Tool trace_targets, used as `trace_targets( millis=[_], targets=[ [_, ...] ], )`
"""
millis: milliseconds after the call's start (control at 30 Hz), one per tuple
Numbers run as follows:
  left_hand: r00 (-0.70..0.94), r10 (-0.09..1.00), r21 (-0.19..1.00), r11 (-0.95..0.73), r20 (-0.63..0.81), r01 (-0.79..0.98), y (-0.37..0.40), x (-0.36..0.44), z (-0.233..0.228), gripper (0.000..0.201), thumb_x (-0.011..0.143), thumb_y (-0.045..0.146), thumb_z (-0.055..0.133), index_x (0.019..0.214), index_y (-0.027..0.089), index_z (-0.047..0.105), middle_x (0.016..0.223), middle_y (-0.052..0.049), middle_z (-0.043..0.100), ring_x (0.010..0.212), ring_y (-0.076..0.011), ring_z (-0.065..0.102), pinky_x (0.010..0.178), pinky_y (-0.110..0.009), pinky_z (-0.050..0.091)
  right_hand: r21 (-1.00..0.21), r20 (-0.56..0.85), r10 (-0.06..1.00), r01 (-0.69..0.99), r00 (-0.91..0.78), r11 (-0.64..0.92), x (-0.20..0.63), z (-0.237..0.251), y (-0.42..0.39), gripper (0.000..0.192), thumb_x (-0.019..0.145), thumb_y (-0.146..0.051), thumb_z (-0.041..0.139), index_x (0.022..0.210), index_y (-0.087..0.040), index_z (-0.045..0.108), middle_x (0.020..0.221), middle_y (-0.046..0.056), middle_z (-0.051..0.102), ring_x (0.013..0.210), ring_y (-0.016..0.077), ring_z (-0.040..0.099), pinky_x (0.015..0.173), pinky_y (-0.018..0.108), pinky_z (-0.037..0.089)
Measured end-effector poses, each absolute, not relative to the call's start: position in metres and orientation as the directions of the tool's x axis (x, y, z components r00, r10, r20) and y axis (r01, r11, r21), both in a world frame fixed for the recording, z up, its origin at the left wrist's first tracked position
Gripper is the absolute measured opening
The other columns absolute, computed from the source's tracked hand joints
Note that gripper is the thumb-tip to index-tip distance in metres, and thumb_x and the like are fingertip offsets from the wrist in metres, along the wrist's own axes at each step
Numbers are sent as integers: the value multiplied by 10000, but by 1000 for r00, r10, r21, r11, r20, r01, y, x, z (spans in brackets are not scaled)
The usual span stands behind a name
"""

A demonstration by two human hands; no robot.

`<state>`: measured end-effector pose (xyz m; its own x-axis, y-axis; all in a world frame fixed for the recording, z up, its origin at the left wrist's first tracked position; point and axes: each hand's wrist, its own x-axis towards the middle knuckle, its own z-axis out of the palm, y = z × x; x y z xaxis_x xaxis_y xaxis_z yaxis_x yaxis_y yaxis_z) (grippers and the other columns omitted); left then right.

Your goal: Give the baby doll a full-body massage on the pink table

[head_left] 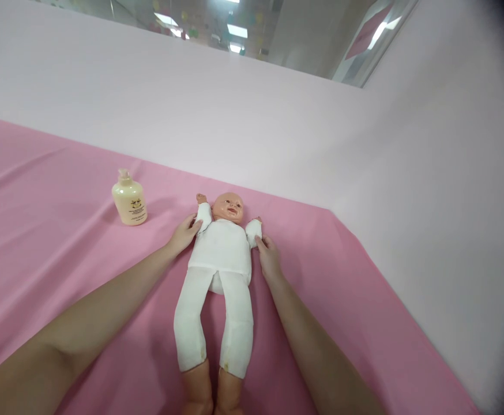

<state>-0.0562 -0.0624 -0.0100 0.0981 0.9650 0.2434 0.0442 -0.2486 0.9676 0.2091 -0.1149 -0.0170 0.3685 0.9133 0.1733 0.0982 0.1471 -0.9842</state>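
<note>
Item: baby doll, white cloth body and legs, bare plastic head, hands and feet. Lies on its back at the middle of the pink sheet, head toward the pale wall, feet toward the person, both short arms raised beside the head.

Left hand: forearm bare, stretched forward across the sheet from the lower left, wrist straight. Palm down, fingers loosely together, their tips touching the doll's white sleeve at the shoulder. Flat contact only; no closed grasp on the sleeve.

Right hand: forearm bare, reaching up from the lower right, nearly parallel to the doll's side. Fingers extended, tips against the doll's other sleeve just below its small hand. Whether thumb and fingers pinch the cloth cannot be told.

Adjacent item: cream pump bottle, upright on the sheet, left of the doll's head, near the left hand but apart from it.
</note>
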Motion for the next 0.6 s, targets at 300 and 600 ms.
trace_targets(
  millis=[300,600],
  targets=[
    [56,921,786,-360,386,502,-53,-61,-14,391,885,410,463,555,203,503,612,-33,541,686,-206,518,732,-342,380,-980,157,926,169,345,103,210,-13,-116,340,755,-509,616,805,-180,688,766,-1,683,741,176,573,712,284,410],
    [52,953,897,-300,300,324,-56,-62,-14,304,775,477,622,709,181,621,686,-27,597,659,-196,538,640,-319,393,-988,151,938,86,311,130,207,-8,-120,315,705,-401,673,926,-178,703,885,19,713,829,189,603,794,304,442]
  ],
)
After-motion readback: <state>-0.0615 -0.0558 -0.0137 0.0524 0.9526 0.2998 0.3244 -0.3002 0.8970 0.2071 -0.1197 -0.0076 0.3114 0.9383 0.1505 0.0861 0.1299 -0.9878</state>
